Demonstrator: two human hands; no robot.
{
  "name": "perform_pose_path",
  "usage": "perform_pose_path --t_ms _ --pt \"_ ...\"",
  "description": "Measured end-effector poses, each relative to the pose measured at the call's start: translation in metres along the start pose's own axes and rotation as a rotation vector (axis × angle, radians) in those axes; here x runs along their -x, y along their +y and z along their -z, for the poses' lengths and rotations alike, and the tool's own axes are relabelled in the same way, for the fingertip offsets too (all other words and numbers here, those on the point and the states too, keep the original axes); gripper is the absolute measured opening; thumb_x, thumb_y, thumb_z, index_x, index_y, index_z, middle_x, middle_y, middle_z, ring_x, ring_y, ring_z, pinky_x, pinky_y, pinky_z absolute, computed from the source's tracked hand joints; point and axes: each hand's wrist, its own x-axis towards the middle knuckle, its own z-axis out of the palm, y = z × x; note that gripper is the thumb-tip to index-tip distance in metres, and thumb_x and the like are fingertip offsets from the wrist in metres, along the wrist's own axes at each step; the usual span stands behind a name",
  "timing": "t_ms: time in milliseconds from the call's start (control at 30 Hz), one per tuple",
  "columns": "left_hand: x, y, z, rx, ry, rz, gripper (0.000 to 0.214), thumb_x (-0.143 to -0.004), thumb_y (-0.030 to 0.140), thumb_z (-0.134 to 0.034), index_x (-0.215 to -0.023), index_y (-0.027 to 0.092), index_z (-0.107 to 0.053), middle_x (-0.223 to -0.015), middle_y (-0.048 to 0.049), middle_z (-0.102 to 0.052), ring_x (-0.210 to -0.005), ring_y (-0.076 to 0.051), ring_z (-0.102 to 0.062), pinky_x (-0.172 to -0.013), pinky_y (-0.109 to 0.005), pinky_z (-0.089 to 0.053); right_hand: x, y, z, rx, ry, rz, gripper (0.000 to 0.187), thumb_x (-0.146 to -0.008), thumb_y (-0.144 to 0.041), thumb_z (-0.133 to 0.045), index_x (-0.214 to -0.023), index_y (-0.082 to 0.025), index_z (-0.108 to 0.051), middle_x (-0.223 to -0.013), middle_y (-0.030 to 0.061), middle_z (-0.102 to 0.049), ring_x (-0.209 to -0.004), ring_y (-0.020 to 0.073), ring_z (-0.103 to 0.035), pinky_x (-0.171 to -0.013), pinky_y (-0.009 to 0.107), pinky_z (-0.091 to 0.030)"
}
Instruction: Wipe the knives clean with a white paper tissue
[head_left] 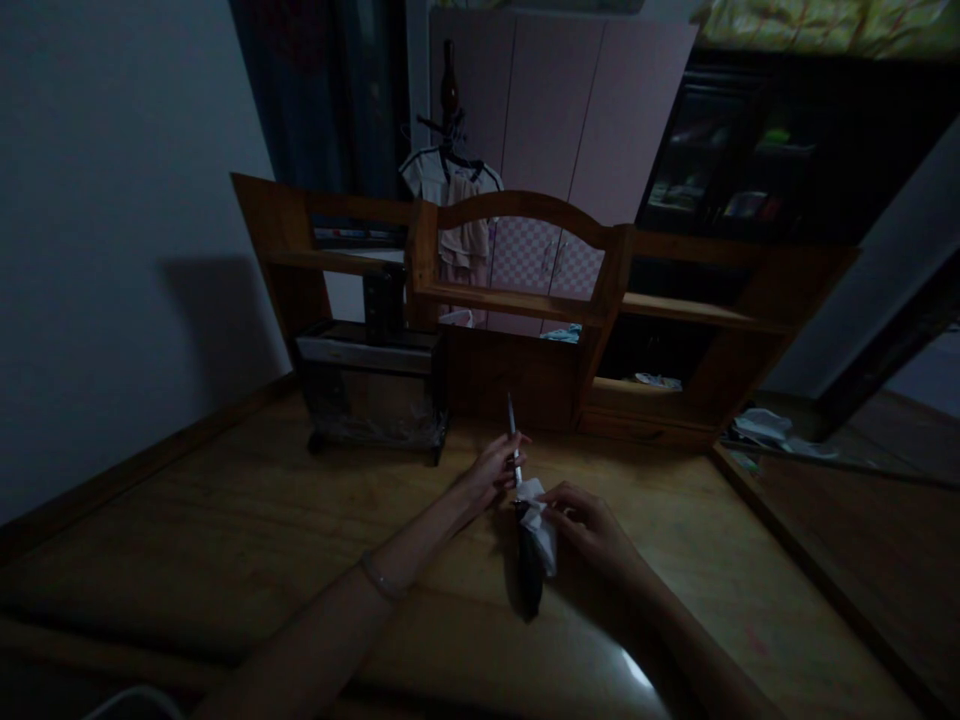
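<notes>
On the wooden tabletop lies a long tool with a thick dark handle point(530, 575) toward me and a thin pale shaft point(512, 412) pointing away. My left hand point(495, 470) has its fingers closed around this shaft, a little beyond the handle. A white tissue point(546, 545) is bunched over the place where handle and shaft meet, and part of it hangs down the handle's right side. My right hand point(585, 515) pinches that tissue from the right. Dim light keeps the tool's exact kind from showing.
A wooden shelf unit point(517, 300) stands along the table's far side. Left of my hands, a dark framed box point(371, 390) with clear plastic about it stands on the table point(225, 540). A wall point(135, 250) borders the left; a raised wooden edge point(810, 570) runs along the right.
</notes>
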Motion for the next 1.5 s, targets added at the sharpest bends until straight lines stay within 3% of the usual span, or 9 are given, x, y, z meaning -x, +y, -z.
perform_pose_path --t_ms 133,367,500,633,733,867,1067,1267,1500 --pt "0.0 0.001 -0.001 -0.084 0.065 -0.034 0.04 -0.074 0.048 -0.065 -0.097 0.017 -0.055 -0.057 0.0087 -0.035 -0.036 -0.002 -0.025 -0.032 -0.015 -0.014 0.001 0.006 0.0 0.042 -0.001 -0.005 0.021 -0.088 -0.034 -0.051 -0.089 -0.019 -0.066 -0.086 0.0043 -0.063 -0.077 0.0167 -0.058 -0.067 0.027 -0.044" --pt "0.001 0.002 -0.004 -0.207 0.064 -0.067 0.044 -0.08 0.046 -0.054 -0.111 0.015 -0.056 -0.053 0.006 -0.046 -0.035 -0.004 -0.032 -0.032 -0.017 -0.016 0.0 0.006 0.002 0.067 0.032 0.012 0.022 -0.088 -0.035 -0.05 -0.089 -0.019 -0.066 -0.087 0.0044 -0.063 -0.075 0.0161 -0.058 -0.064 0.026 -0.044" --pt "0.005 0.003 -0.005 -0.191 0.116 0.003 0.046 -0.081 0.047 -0.052 -0.114 0.015 -0.056 -0.055 0.0035 -0.051 -0.036 -0.006 -0.038 -0.033 -0.017 -0.015 0.001 0.003 0.003 0.056 0.071 -0.004 0.025 -0.089 -0.038 -0.048 -0.093 -0.02 -0.065 -0.09 0.0046 -0.062 -0.077 0.0163 -0.057 -0.067 0.027 -0.044" --pt "0.01 0.007 -0.006 -0.171 0.065 0.053 0.05 -0.082 0.049 -0.049 -0.12 0.018 -0.054 -0.053 0.0053 -0.048 -0.031 -0.004 -0.029 -0.032 -0.017 -0.014 0.002 -0.001 0.004 0.032 0.095 -0.005 0.025 -0.09 -0.037 -0.047 -0.095 -0.02 -0.064 -0.091 0.0043 -0.062 -0.08 0.0165 -0.057 -0.068 0.026 -0.044" --pt "0.009 0.007 -0.008 -0.147 0.071 0.072 0.049 -0.08 0.045 -0.054 -0.121 0.018 -0.053 -0.053 0.0066 -0.044 -0.034 -0.005 -0.033 -0.034 -0.016 -0.02 0.003 -0.006 0.003 0.008 0.099 0.02 0.024 -0.09 -0.037 -0.048 -0.095 -0.02 -0.064 -0.093 0.0044 -0.061 -0.084 0.0169 -0.057 -0.069 0.026 -0.043" --pt "0.004 0.0 -0.01 -0.13 0.088 0.046 0.045 -0.075 0.038 -0.064 -0.111 0.012 -0.058 -0.064 0.0024 -0.05 -0.047 -0.005 -0.046 -0.039 -0.016 -0.027 0.003 -0.01 0.002 0.006 0.052 0.029 0.025 -0.089 -0.038 -0.05 -0.098 -0.021 -0.066 -0.095 0.0048 -0.062 -0.085 0.0172 -0.058 -0.07 0.026 -0.043" --pt "0.002 -0.002 -0.009 -0.114 0.016 0.069 0.043 -0.075 0.032 -0.06 -0.113 0.013 -0.051 -0.058 0.0044 -0.047 -0.041 -0.005 -0.039 -0.037 -0.016 -0.021 0.001 -0.006 0.005 0.029 0.009 0.006 0.026 -0.088 -0.04 -0.051 -0.095 -0.02 -0.068 -0.091 0.0049 -0.063 -0.081 0.0175 -0.058 -0.069 0.027 -0.044" --pt "0.0 -0.006 -0.005 -0.102 0.038 0.094 0.041 -0.069 0.024 -0.053 -0.109 0.018 -0.045 -0.052 0.0087 -0.044 -0.033 -0.005 -0.031 -0.034 -0.014 -0.021 0.0 0.0 0.004 0.055 0.0 -0.021 0.025 -0.088 -0.038 -0.051 -0.09 -0.02 -0.068 -0.087 0.0041 -0.064 -0.075 0.0164 -0.058 -0.064 0.026 -0.043" --pt "-0.003 -0.007 0.002 -0.077 0.046 0.095 0.042 -0.067 0.024 -0.05 -0.108 0.023 -0.038 -0.052 0.0108 -0.042 -0.03 -0.004 -0.026 -0.034 -0.015 -0.023 -0.002 0.012 0.01 0.006 0.158 -0.109 0.029 -0.084 -0.043 -0.054 -0.09 -0.018 -0.068 -0.091 0.0069 -0.066 -0.082 0.0211 -0.06 -0.07 0.03 -0.046"
